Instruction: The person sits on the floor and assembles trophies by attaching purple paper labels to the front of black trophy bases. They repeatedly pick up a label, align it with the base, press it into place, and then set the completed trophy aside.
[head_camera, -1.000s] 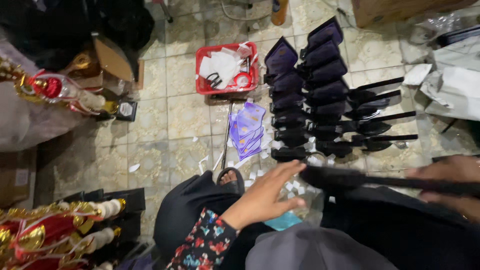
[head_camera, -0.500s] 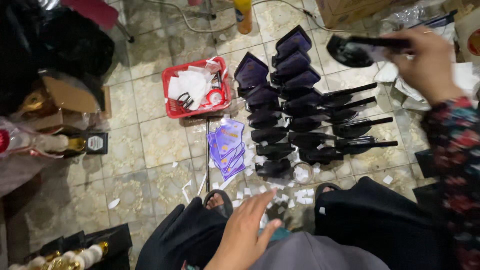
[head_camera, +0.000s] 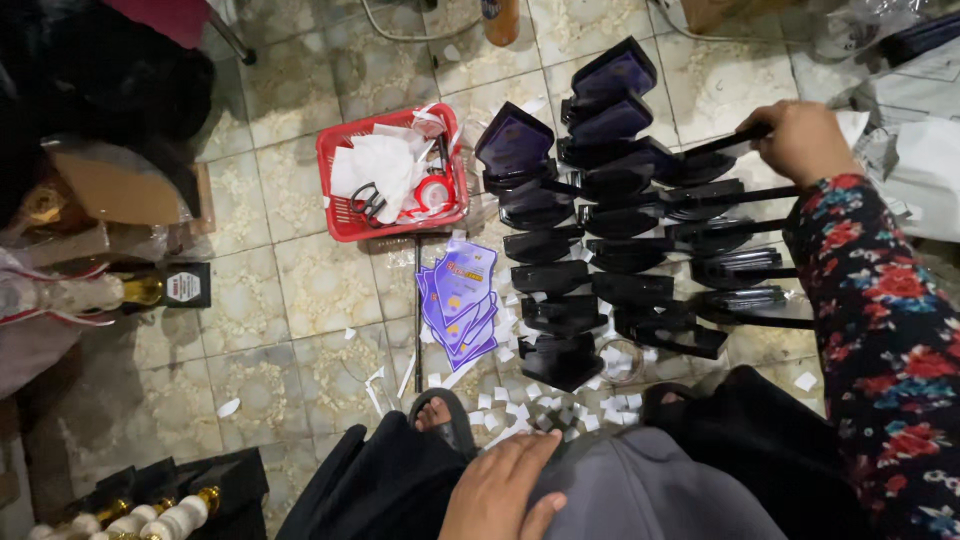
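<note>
Right hand (head_camera: 800, 140) closed around a black plaque stand (head_camera: 700, 160) at the far right of the rows on the tiled floor (head_camera: 310, 290). Left hand (head_camera: 500, 490) rests spread on the near knee, holding nothing. Red basket (head_camera: 345, 215) far left.

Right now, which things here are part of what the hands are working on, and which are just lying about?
In hand: right hand, black stand piece, rows of black stands.

Lying about: red basket, scissors, purple cards, paper scraps; left hand rests on lap.
</note>
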